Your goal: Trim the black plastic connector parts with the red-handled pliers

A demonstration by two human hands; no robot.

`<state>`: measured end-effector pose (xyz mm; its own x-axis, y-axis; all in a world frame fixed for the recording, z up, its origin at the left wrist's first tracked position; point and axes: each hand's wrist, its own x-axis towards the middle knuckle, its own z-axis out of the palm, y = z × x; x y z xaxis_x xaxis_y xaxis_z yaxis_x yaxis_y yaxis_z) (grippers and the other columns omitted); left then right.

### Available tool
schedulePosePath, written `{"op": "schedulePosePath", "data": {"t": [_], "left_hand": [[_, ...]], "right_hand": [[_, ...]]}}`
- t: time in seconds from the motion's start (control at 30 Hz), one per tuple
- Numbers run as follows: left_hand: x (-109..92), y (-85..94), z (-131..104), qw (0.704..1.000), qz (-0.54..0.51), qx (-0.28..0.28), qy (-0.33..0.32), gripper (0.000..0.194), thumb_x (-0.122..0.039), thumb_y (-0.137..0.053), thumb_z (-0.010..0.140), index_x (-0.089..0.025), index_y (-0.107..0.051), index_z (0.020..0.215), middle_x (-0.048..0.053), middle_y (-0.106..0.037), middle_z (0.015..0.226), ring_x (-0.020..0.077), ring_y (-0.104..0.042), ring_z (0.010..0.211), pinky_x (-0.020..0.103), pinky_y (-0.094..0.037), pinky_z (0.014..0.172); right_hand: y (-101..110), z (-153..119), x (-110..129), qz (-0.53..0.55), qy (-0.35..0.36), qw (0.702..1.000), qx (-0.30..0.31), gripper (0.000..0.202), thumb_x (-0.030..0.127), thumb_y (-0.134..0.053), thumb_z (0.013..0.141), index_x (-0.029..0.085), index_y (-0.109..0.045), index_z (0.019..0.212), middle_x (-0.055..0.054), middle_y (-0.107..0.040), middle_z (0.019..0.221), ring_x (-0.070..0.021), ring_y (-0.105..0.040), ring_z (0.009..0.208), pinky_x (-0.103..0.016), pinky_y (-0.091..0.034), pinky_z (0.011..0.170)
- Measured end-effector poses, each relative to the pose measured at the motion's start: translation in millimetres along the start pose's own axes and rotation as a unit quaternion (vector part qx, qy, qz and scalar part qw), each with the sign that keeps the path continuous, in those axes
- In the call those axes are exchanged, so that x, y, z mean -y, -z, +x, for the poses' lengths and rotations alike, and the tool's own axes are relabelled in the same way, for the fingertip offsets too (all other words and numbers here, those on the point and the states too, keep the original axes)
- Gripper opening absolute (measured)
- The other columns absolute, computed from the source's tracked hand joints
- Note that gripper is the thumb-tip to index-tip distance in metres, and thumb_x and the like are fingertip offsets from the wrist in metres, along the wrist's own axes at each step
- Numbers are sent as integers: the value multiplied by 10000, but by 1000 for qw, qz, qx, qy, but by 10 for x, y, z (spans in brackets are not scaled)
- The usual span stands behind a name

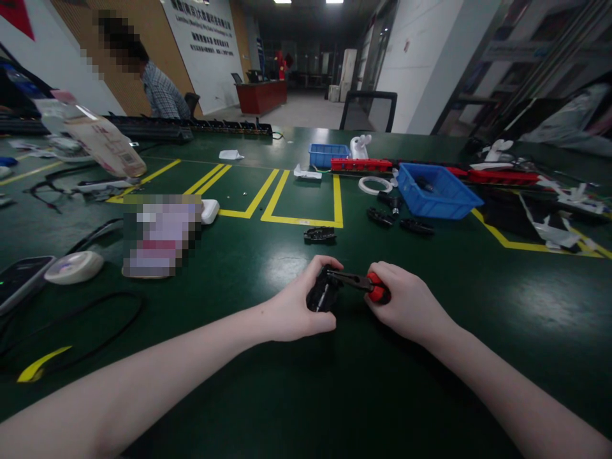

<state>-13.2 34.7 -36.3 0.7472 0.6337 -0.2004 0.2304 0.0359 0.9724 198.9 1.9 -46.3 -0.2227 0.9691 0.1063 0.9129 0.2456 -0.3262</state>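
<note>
Near the middle of the green table, my left hand is wrapped round a small black plastic part. Fingers and thumb grip it from the left side. My right hand is closed on the red handles of a pair of needle-nose pliers. Their dark jaws point left and reach the top of the black part; whether they pinch anything there is too small to tell. Just beyond my hands lies another black piece. More black pieces rest by the blue bin.
At left are a phone, a white earbud case, a tape roll, cables and a tilted bottle. A smaller blue basket, a white ring and red strips lie farther back. A person sits beyond the table.
</note>
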Motion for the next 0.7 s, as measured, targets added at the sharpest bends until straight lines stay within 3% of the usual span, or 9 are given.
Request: {"op": "schedulePosePath", "data": {"t": [0.53, 0.7], "left_hand": [[15, 22, 12, 999, -50, 3, -6, 622, -75, -590, 722, -248, -285, 1235, -29, -465, 828, 118, -482, 698, 261, -419, 617], [2, 24, 11, 999, -38, -11, 2, 616, -98, -616, 731, -244, -298, 1238, -32, -467, 806, 117, -495, 678, 253, -420, 598]], "right_hand": [[4, 4, -3, -13, -9, 1000, -7, 67, 192, -516, 747, 203, -454, 727, -31, -537, 746, -170, -487, 674, -283, -387, 590], [4, -1, -9, -68, 8, 997, -47, 53, 178, -524, 737, 191, -474, 748, -45, -556, 768, -171, -483, 675, -285, -384, 595]]}}
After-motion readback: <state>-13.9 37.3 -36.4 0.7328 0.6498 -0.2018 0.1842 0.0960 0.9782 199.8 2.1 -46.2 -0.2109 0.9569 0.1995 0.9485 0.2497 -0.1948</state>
